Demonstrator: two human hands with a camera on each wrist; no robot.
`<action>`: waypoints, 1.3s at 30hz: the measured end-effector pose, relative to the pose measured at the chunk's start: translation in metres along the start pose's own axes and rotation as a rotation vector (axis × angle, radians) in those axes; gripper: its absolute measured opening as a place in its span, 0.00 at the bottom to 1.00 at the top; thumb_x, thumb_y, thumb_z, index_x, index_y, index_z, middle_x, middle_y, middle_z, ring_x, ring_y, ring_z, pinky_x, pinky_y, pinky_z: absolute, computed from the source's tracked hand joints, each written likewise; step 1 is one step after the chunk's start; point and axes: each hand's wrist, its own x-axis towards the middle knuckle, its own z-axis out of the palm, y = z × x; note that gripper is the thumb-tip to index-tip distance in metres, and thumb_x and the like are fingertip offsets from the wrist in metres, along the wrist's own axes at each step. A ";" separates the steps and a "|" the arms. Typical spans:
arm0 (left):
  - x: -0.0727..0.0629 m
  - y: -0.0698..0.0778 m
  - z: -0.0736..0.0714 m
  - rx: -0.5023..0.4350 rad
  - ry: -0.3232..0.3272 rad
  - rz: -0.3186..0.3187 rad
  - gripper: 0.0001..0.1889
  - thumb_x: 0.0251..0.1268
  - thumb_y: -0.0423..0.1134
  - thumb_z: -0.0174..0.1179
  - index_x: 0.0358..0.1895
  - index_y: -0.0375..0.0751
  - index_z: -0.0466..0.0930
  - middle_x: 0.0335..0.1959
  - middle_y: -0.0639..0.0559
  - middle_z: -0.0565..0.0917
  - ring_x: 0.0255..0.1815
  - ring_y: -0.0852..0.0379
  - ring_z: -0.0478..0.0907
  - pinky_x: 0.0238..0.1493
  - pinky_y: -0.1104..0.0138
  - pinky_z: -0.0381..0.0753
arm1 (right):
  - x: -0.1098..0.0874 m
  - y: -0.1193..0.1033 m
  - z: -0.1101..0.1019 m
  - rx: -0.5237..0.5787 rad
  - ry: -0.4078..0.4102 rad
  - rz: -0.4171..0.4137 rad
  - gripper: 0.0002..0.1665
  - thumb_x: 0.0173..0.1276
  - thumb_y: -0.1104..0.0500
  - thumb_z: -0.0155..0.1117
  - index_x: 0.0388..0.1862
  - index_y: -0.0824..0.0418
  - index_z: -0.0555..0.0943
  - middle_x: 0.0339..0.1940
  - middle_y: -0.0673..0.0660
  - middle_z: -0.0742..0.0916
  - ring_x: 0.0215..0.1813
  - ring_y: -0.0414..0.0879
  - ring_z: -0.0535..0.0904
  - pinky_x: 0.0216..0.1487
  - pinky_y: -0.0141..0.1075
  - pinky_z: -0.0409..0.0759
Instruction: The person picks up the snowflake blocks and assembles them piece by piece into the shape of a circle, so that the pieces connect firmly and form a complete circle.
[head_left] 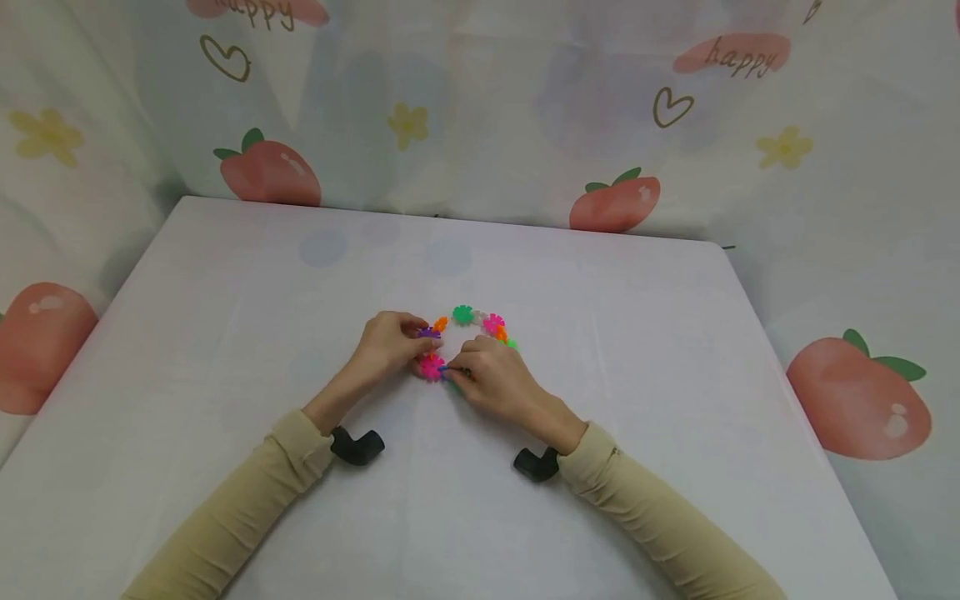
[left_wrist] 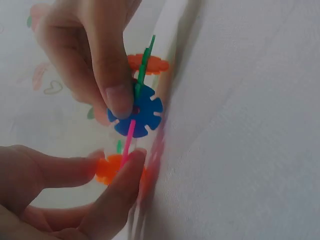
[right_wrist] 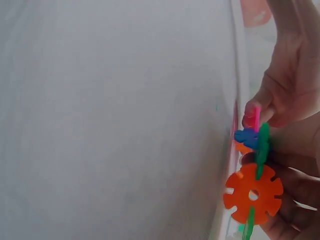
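A curved chain of notched plastic snowflake discs lies between the hands in the head view, with a green disc (head_left: 462,314) and a pink disc (head_left: 493,323) on its far side. My left hand (head_left: 386,343) pinches the chain's left part, by a pink disc (head_left: 431,367) and a purple disc (head_left: 429,332). With thumb and fingers, my right hand (head_left: 491,375) pinches a blue disc (left_wrist: 142,112). That blue disc sits between the pink disc, seen edge-on, and a green disc (left_wrist: 143,67) in the left wrist view. An orange disc (right_wrist: 253,194) hangs below in the right wrist view.
A white table (head_left: 225,350) extends around the hands. Black elbow-shaped pieces (head_left: 357,447) show beside both cuffs. Behind the table hangs a curtain (head_left: 480,117) printed with fruit, flowers and hearts.
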 end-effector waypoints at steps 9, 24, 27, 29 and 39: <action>0.000 0.002 0.004 -0.001 0.025 0.013 0.24 0.64 0.44 0.73 0.58 0.32 0.83 0.50 0.39 0.87 0.52 0.46 0.82 0.48 0.60 0.82 | 0.004 0.002 -0.004 0.032 -0.060 0.031 0.04 0.65 0.62 0.76 0.37 0.62 0.92 0.33 0.52 0.91 0.39 0.45 0.85 0.42 0.34 0.84; -0.002 0.002 0.005 -0.012 -0.053 -0.025 0.26 0.66 0.47 0.71 0.62 0.37 0.80 0.53 0.39 0.86 0.45 0.50 0.83 0.49 0.62 0.84 | 0.038 0.060 -0.021 0.066 -0.217 0.454 0.33 0.69 0.49 0.72 0.66 0.68 0.79 0.58 0.65 0.84 0.60 0.59 0.80 0.63 0.50 0.79; -0.003 0.003 0.005 -0.007 -0.052 -0.014 0.25 0.66 0.47 0.71 0.62 0.37 0.80 0.53 0.39 0.85 0.46 0.49 0.83 0.50 0.60 0.84 | 0.040 0.063 -0.015 0.098 -0.203 0.443 0.28 0.70 0.51 0.71 0.63 0.67 0.82 0.56 0.64 0.85 0.57 0.57 0.82 0.61 0.49 0.81; -0.003 0.003 0.005 -0.004 -0.050 -0.004 0.25 0.66 0.47 0.71 0.61 0.37 0.80 0.53 0.39 0.86 0.47 0.48 0.83 0.51 0.59 0.83 | 0.041 0.063 -0.012 0.112 -0.176 0.425 0.25 0.70 0.53 0.71 0.60 0.66 0.84 0.54 0.63 0.87 0.55 0.56 0.83 0.59 0.48 0.82; -0.003 0.001 0.006 0.004 -0.037 0.015 0.24 0.66 0.47 0.71 0.59 0.36 0.81 0.52 0.40 0.85 0.52 0.46 0.81 0.53 0.57 0.83 | 0.040 0.060 -0.008 0.142 -0.139 0.359 0.22 0.70 0.53 0.72 0.57 0.63 0.86 0.54 0.61 0.88 0.55 0.55 0.84 0.59 0.48 0.82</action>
